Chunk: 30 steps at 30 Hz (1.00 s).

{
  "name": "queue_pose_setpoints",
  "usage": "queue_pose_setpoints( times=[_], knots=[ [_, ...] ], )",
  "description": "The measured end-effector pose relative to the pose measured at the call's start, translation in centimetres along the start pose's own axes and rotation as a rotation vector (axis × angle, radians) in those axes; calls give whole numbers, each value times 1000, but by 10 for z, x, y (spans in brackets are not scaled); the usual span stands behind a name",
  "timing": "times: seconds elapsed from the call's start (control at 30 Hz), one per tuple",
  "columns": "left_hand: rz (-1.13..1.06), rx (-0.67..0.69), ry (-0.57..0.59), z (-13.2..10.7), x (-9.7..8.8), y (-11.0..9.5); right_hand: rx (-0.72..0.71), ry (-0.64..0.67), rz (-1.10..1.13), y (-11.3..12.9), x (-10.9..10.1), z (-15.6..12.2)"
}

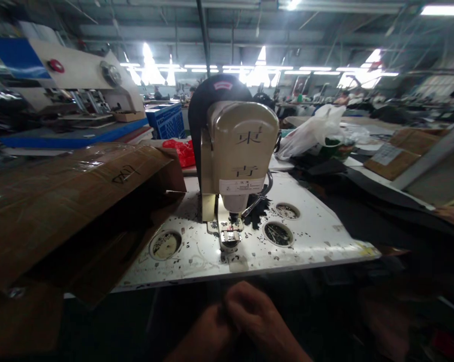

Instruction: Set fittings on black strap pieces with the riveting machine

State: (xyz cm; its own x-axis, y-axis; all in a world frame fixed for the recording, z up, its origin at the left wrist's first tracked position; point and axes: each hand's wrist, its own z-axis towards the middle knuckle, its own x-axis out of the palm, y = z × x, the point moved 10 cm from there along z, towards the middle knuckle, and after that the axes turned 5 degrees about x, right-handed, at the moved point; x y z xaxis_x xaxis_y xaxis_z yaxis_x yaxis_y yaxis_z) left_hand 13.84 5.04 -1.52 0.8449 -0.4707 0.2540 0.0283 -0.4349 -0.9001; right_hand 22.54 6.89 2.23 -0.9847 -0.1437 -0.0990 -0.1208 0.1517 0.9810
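A beige sewing machine (239,156) stands on a white work table (317,236), its presser foot (230,236) lit by a small lamp. Below the table's front edge, in shadow, my left hand (204,337) and my right hand (259,322) are pressed together, fingers curled in a pinch. What they hold, if anything, is too dark and small to make out. Dark fabric lies around them in my lap.
An open cardboard box (61,201) lies on its side at the left of the table. Black fabric (392,221) is piled at the right, with a white plastic bag (317,130) and a flat carton (400,151) behind. A blue crate (168,120) and other machines stand farther back.
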Motion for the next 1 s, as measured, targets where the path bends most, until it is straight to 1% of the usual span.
queue_pose_setpoints(
  times=[0.07,0.17,0.2,0.27,0.37,0.5,0.57,0.67,0.77,0.87,0.93,1.0],
  knots=[
    [13,-4,10,1,-1,3,67,63,59,-7,-1,3],
    [47,-10,17,3,-5,12,145,178,194,-16,4,5],
    [59,-12,14,3,-7,15,153,196,226,-17,5,5],
    [65,-14,2,3,-12,20,153,189,264,-16,5,5],
    [53,-20,1,1,-13,20,174,137,308,-14,1,6],
    [-11,-24,37,1,-6,12,179,23,403,-11,-12,8],
    [-65,-19,60,4,-2,12,182,-37,432,-11,-20,9],
    [-128,-6,62,12,-6,23,155,-149,378,-10,-36,13],
    [-147,-22,-6,19,-21,43,130,-209,316,-7,-43,16],
    [-149,-39,-111,20,-36,56,146,-199,326,-10,-38,18],
    [-159,-39,-138,18,-39,57,166,-116,408,-14,-24,18],
    [-174,-32,-136,17,-38,54,170,-1,515,-16,-7,18]
  ],
)
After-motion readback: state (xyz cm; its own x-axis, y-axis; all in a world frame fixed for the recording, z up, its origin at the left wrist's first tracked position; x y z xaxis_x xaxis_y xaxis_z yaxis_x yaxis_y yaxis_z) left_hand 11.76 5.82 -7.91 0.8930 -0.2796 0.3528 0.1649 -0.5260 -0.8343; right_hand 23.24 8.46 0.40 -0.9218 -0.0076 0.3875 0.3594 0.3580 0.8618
